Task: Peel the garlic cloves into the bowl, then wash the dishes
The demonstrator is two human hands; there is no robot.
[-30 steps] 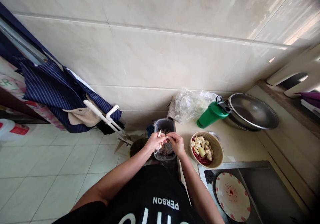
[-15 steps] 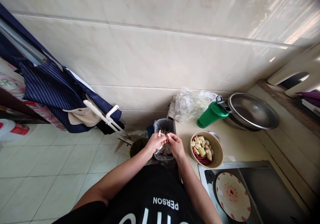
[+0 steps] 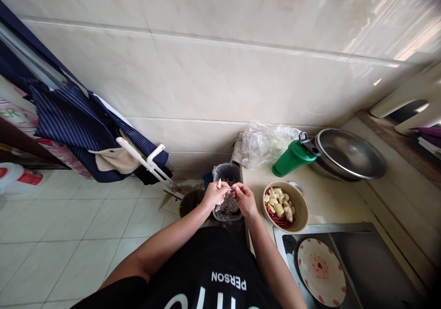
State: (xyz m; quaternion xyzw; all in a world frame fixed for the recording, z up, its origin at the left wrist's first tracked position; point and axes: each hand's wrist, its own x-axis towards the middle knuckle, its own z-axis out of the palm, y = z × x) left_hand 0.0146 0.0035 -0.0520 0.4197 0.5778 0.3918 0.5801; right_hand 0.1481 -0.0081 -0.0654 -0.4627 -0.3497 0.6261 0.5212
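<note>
Garlic seems to be what both hands work on, above a small grey bin (image 3: 227,173) lined with a clear bag that stands on the floor against the end of the counter (image 3: 330,199). The left hand (image 3: 214,195) is curled shut around a small pale piece, likely a garlic clove (image 3: 219,183), whose tip sticks up between thumb and forefinger. The right hand (image 3: 245,198) is closed too, its fingertips pinching something tiny and pale just beside the left hand's thumb; the piece is too small to name for sure. The two hands nearly touch over the bin's opening, where dark scraps lie in the bag.

Just to the right of the right hand, on the counter, stands a tan bowl (image 3: 302,210) with peeled garlic cloves on top of red chillies. Behind it a green bottle (image 3: 292,158) with a black cap lies tilted against a steel basin (image 3: 349,153), and a crumpled clear plastic bag (image 3: 263,146) sits against the tiled wall. Nearer the person, a white plate with red marks (image 3: 321,272) rests in a dark sink. On the left, a striped blue cloth (image 3: 79,125) hangs over a white rack above the tiled floor.
</note>
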